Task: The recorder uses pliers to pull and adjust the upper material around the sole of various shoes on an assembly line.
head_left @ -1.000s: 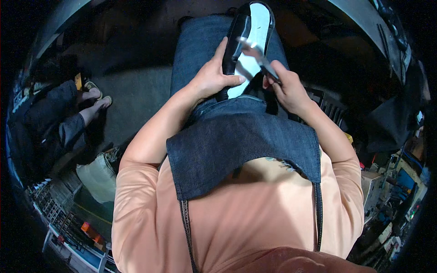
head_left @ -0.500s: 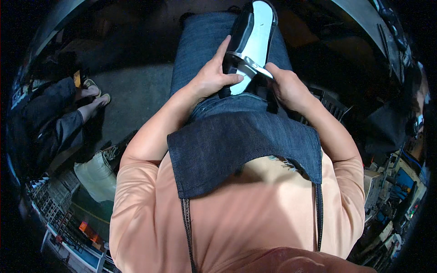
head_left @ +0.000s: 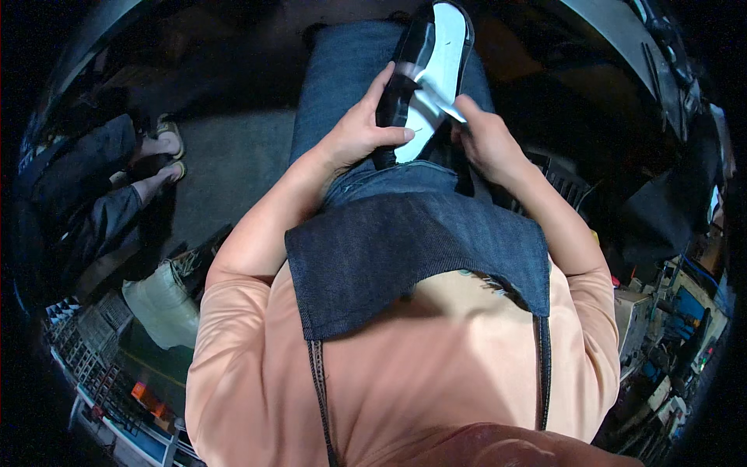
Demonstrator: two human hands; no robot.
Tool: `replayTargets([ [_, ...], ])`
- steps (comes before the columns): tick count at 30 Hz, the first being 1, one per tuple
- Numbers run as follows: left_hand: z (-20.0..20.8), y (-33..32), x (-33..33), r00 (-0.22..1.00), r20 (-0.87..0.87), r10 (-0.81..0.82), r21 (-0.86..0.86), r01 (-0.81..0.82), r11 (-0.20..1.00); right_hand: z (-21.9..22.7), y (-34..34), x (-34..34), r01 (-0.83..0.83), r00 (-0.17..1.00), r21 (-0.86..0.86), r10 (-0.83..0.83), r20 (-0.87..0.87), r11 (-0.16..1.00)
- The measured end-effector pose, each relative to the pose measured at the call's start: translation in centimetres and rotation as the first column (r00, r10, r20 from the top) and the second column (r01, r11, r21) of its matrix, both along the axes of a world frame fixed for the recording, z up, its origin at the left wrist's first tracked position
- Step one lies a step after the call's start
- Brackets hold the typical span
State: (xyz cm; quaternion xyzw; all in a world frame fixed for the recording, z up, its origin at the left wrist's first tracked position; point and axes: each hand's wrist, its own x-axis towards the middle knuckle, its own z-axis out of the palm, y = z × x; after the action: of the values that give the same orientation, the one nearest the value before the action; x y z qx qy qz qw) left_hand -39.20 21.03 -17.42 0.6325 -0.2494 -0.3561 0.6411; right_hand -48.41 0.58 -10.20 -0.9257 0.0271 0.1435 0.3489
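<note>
A black shoe [head_left: 444, 57] lies sole side up on my lap, toe pointing away, its white insole board showing along the middle. My left hand [head_left: 359, 134] grips its left side near the heel; the thumb presses on the white board and the fingers go round the black upper. From the right, my right hand [head_left: 488, 140] is closed round a shiny metal hand tool [head_left: 430, 93], which is smeared by motion. The tool lies across the shoe toward its left edge, over the white board. I cannot make out whether it touches the shoe.
A denim apron [head_left: 412, 249] covers my front and thighs. At the left, a person's legs in dark trousers and sandals [head_left: 167, 144] rest on the floor. A pale sack [head_left: 162, 307] and metal racks [head_left: 85, 350] are behind. Cluttered tools and boxes [head_left: 669, 327] stand at the right.
The metal tool has moved up along the shoe, toward the toe, with my right hand turning. The left hand keeps its hold. The other person's feet have shifted slightly.
</note>
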Motion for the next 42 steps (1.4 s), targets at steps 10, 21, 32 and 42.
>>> replayTargets([
  [10,-0.4,0.1,0.2,0.843,-0.535,0.054,-0.219,-0.2,0.955,-0.2,-0.1,-2.0,-0.154,0.987,-0.143,0.146,-0.062,0.978],
  [21,0.8,-1.3,1.0,0.909,-0.385,0.157,0.075,-0.138,0.988,0.3,-1.6,-3.7,-0.027,0.999,-0.02,0.027,-0.018,0.999],
  [32,2.3,-4.7,-0.9,0.695,-0.71,0.112,-0.355,-0.491,0.796,-1.5,3.0,-4.8,0.388,0.844,0.462,-0.509,0.17,0.798],
  [42,8.5,0.6,-0.9,0.962,-0.061,-0.266,-0.147,0.255,0.956,9.1,-2.3,-0.8,0.196,0.678,0.448,-0.451,0.581,0.872],
])
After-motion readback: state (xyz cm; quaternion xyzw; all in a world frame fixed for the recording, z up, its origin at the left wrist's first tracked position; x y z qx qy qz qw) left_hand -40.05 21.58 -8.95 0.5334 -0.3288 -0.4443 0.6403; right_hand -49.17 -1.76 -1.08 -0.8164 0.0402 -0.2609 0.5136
